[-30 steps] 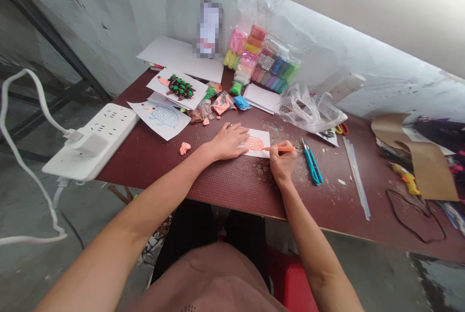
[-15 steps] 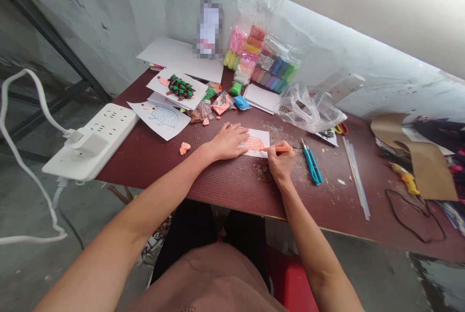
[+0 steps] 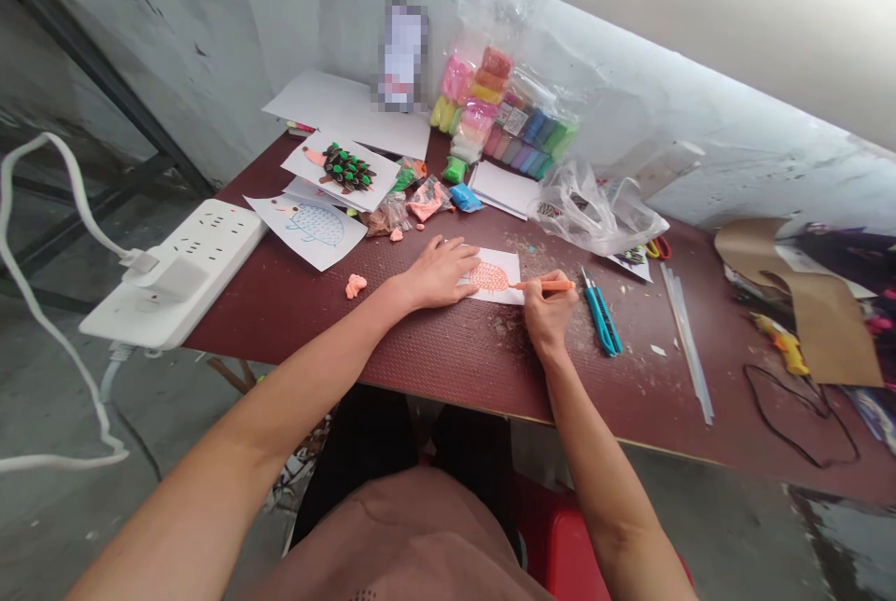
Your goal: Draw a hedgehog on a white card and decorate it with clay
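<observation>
Right hand [image 3: 550, 310]: grasping orange pen [image 3: 560, 286], tip near orange drawing [image 3: 489, 277] on paper [image 3: 513, 263]. Left hand [image 3: 441, 272]: spread flat on paper, released.

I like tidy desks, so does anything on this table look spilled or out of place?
Yes: crumb-like debris is scattered on the tabletop near the right hand, like unswept mess. A loose orange lump lies outside the small bags.

Patchy pale wall [image 3: 280, 13], dark red textured table [image 3: 420, 349], grey floor [image 3: 56, 517], red stool [image 3: 578, 545], dark frame [image 3: 94, 67] at left
</observation>
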`<action>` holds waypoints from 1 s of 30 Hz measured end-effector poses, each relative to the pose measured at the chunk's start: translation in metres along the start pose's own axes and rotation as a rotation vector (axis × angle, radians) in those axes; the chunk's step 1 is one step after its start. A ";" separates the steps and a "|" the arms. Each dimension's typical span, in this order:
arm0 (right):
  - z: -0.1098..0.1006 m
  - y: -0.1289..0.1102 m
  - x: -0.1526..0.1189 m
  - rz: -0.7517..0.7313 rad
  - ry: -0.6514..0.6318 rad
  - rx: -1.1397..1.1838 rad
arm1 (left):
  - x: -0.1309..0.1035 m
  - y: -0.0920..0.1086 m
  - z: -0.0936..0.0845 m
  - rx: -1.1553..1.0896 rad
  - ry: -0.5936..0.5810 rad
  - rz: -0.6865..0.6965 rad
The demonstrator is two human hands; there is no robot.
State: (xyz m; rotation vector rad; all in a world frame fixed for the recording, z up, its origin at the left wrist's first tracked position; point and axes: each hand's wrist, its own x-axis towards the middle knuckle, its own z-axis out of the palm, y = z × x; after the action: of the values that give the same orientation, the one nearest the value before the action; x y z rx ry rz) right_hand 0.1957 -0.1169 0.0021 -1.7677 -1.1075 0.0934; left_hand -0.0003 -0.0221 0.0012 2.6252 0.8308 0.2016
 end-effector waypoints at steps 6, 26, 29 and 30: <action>0.001 -0.002 -0.002 -0.010 -0.022 -0.016 | 0.000 0.001 -0.001 0.020 0.011 0.011; 0.002 0.000 -0.003 -0.025 -0.041 -0.026 | -0.001 0.001 -0.002 0.007 -0.009 0.001; 0.002 0.001 -0.002 -0.010 -0.051 -0.014 | 0.000 0.000 0.000 0.005 0.001 0.005; 0.002 0.002 -0.001 -0.008 -0.051 0.003 | 0.000 -0.001 0.000 0.005 0.005 0.007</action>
State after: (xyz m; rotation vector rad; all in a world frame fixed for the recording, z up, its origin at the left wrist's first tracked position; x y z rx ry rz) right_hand 0.1947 -0.1165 -0.0007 -1.7667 -1.1501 0.1359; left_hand -0.0007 -0.0219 0.0006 2.6338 0.8257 0.2084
